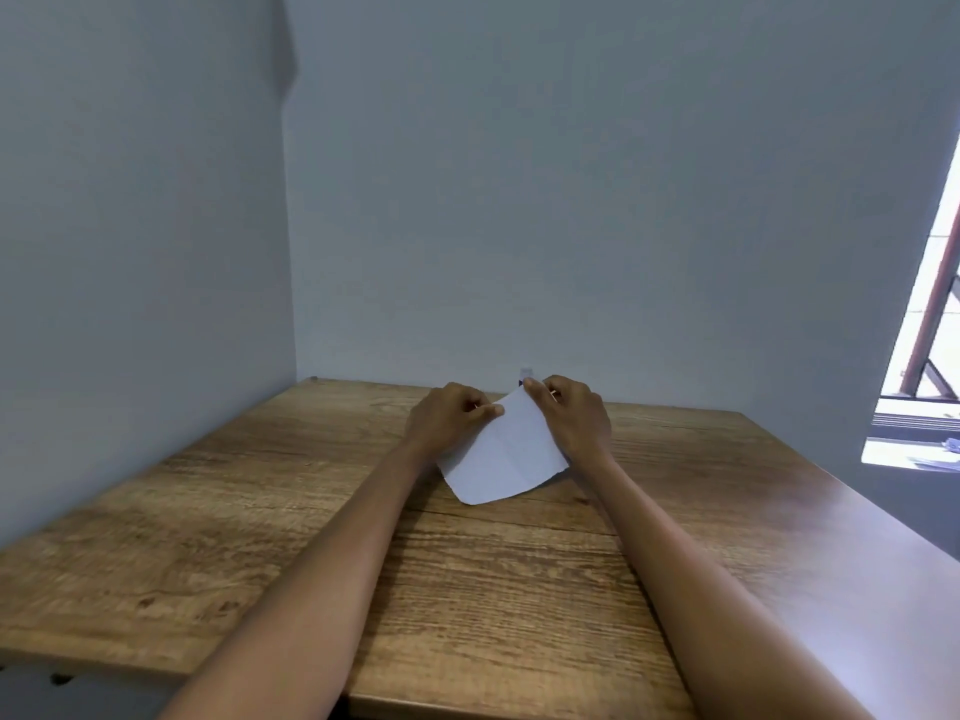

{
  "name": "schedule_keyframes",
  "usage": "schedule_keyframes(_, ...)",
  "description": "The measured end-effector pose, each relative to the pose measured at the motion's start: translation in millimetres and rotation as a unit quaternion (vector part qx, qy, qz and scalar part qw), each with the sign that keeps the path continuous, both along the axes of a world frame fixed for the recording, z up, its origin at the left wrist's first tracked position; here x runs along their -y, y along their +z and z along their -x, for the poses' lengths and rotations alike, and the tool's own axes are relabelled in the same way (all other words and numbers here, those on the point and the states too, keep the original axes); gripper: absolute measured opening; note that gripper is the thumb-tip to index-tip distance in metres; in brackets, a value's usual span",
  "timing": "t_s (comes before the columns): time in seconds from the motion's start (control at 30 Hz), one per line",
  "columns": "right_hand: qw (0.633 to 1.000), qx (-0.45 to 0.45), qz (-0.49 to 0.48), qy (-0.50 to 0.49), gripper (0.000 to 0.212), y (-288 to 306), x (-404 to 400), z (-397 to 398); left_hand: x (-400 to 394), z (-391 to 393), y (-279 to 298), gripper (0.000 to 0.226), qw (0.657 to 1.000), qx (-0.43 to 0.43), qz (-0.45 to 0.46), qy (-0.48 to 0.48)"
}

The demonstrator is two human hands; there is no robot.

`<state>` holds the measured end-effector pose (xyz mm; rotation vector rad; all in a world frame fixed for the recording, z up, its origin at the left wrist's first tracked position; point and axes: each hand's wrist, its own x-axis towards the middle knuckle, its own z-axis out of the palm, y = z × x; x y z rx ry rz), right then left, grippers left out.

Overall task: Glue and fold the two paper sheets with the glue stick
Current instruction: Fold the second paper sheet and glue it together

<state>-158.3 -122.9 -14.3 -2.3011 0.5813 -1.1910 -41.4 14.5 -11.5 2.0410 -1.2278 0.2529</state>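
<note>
Pinching the white paper [503, 449] at its far corners, left hand [447, 415] and right hand [574, 413] both closed on it, near edge resting mid-table [260, 511] close to the back wall. Looks partway done, creases showing already, but can't tell about glue. Small thing poking up behind the right hand, maybe the glue stick [525, 374], too hidden to say.

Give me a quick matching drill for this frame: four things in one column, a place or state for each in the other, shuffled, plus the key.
1. left hand
2. right hand
3. white paper
4. wooden table

A. pinches the paper's far top corner
B. bears a visible crease
C. pinches the paper's left edge
D. stands against the wall, under the paper

Pairs: 1-C, 2-A, 3-B, 4-D
</note>
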Motion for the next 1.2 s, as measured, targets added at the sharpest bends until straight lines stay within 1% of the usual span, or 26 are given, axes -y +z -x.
schedule_keyframes(0.1, 1.0, -0.003, -0.012, -0.015, 0.05, 2, 2, 3, -3, 1, -2, 0.034, 0.996, -0.07, 0.045, -0.043)
schedule_keyframes(0.2, 0.999, 0.012, -0.038, -0.025, 0.056, 3, 3, 5, -4, 2, -4, 0.035, 0.99, -0.097, 0.083, -0.06)
schedule_keyframes(0.33, 0.992, 0.063, -0.111, -0.024, 0.053, 3, 11, 9, -8, -3, -4, 0.04, 0.985, -0.113, 0.123, -0.047)
schedule_keyframes(0.43, 0.987, 0.078, -0.139, -0.011, 0.057, 2, 11, 12, -8, -4, -1, 0.04, 0.973, -0.133, 0.186, -0.023)
schedule_keyframes(0.47, 0.984, 0.081, -0.158, 0.008, 0.057, 2, 9, 11, -7, -4, 0, 0.039, 0.969, -0.136, 0.207, -0.01)
schedule_keyframes(0.53, 0.963, 0.084, -0.242, 0.088, 0.058, 6, -2, 9, -5, -3, 2, 0.037, 0.959, -0.137, 0.245, 0.03)
schedule_keyframes(0.57, 0.947, 0.071, -0.284, 0.135, 0.056, 8, -7, 7, -5, -3, 1, 0.035, 0.955, -0.134, 0.259, 0.053)
schedule_keyframes(0.6, 0.936, 0.044, -0.303, 0.175, 0.051, 8, -12, 6, -4, -2, 1, 0.034, 0.951, -0.133, 0.269, 0.073)
schedule_keyframes(0.7, 0.926, -0.058, -0.281, 0.246, 0.035, 3, -20, 2, -1, -2, 0, 0.029, 0.945, -0.134, 0.284, 0.093)
schedule_keyframes(0.73, 0.924, -0.075, -0.274, 0.255, 0.028, 2, -20, 2, -1, -2, 0, 0.029, 0.943, -0.133, 0.29, 0.091)
schedule_keyframes(0.8, 0.923, -0.074, -0.277, 0.256, 0.014, 0, -17, 4, -3, -4, 0, 0.029, 0.938, -0.131, 0.306, 0.095)
schedule_keyframes(0.83, 0.922, -0.06, -0.286, 0.253, 0.013, 0, -14, 6, -4, -7, -1, 0.029, 0.935, -0.13, 0.313, 0.101)
schedule_keyframes(0.87, 0.921, -0.039, -0.299, 0.247, 0.015, 0, -10, 9, -6, -9, -1, 0.029, 0.934, -0.13, 0.316, 0.109)
schedule_keyframes(0.93, 0.919, -0.003, -0.32, 0.231, 0.025, 1, -3, 13, -8, -11, -2, 0.028, 0.933, -0.129, 0.314, 0.118)
schedule_keyframes(1.0, 0.914, 0.006, -0.331, 0.233, 0.036, 2, -3, 14, -7, -10, -2, 0.028, 0.934, -0.125, 0.311, 0.119)
schedule_keyframes(1.07, 0.91, -0.039, -0.328, 0.252, 0.041, 4, -10, 11, -5, -6, -1, 0.028, 0.937, -0.116, 0.309, 0.119)
schedule_keyframes(1.13, 0.909, -0.119, -0.289, 0.276, 0.034, 5, -19, 7, -4, -4, -1, 0.029, 0.934, -0.112, 0.314, 0.129)
schedule_keyframes(1.17, 0.91, -0.143, -0.268, 0.282, 0.029, 4, -21, 6, -5, -4, -1, 0.03, 0.929, -0.116, 0.323, 0.139)
schedule_keyframes(1.2, 0.911, -0.147, -0.261, 0.284, 0.025, 4, -22, 5, -6, -5, -1, 0.03, 0.923, -0.122, 0.333, 0.149)
